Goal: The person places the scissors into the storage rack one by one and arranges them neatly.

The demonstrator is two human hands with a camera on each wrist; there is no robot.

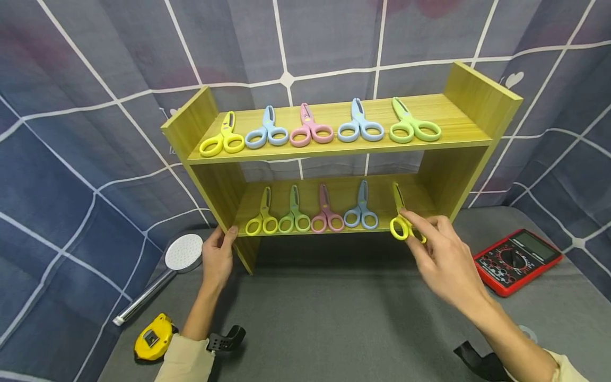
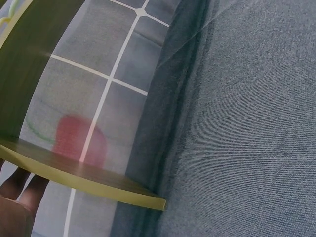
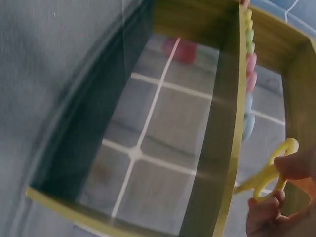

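My right hand [image 1: 444,260] pinches a pair of yellow scissors [image 1: 398,199] by its handle loops at the right end of the lower shelf. The blades point toward the back, over the board; in the right wrist view the yellow scissors [image 3: 266,177] tilt, with their tip at the board's front edge. My left hand [image 1: 218,260] holds the left side panel of the wooden shelf [image 1: 202,193], thumb at its front edge. On the lower board stand yellow [image 1: 261,217], green [image 1: 294,215], pink [image 1: 326,215] and blue scissors [image 1: 361,212] in a row.
The upper board carries yellow [image 1: 223,139], blue [image 1: 266,131], pink [image 1: 310,130], another blue [image 1: 360,126] and green scissors [image 1: 413,126]. A shower head [image 1: 183,253] and a tape measure [image 1: 154,337] lie at left, a red multimeter [image 1: 517,261] at right. A patterned curtain [image 1: 334,48] hangs behind.
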